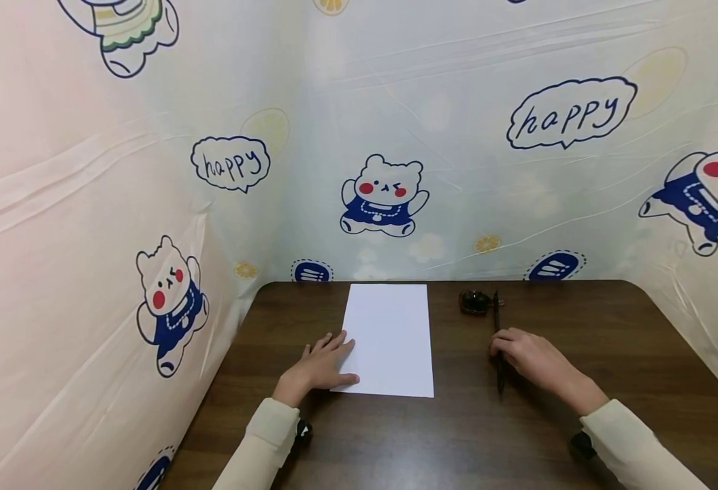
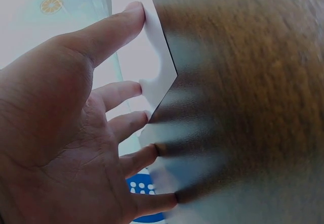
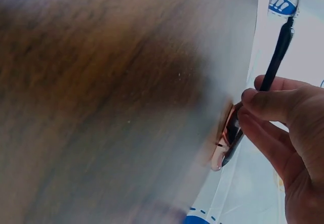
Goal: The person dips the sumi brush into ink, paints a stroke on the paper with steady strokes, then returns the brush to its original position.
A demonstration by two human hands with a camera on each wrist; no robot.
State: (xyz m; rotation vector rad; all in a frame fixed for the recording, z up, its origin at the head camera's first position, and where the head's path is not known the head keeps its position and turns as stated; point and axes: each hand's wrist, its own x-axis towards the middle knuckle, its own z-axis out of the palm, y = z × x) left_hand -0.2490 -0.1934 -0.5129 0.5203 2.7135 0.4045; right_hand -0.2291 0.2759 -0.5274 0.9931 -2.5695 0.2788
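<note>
A white sheet of paper (image 1: 389,340) lies on the brown table. My left hand (image 1: 318,367) rests at its left edge with fingers spread; in the left wrist view the thumb (image 2: 134,19) lies over the paper (image 2: 139,57) and the outer fingers reach past its edge. To the right, my right hand (image 1: 533,357) pinches a slim black ink brush (image 1: 496,313) between thumb and fingers near its middle. In the right wrist view the brush (image 3: 278,52) slants upward, with a thin loop at its top. Its bristles cannot be made out.
A small dark, glossy ink dish (image 1: 475,301) stands near the table's (image 1: 395,435) back edge, left of the brush's far end. A patterned cloth (image 1: 457,170) hangs behind the table and along both sides.
</note>
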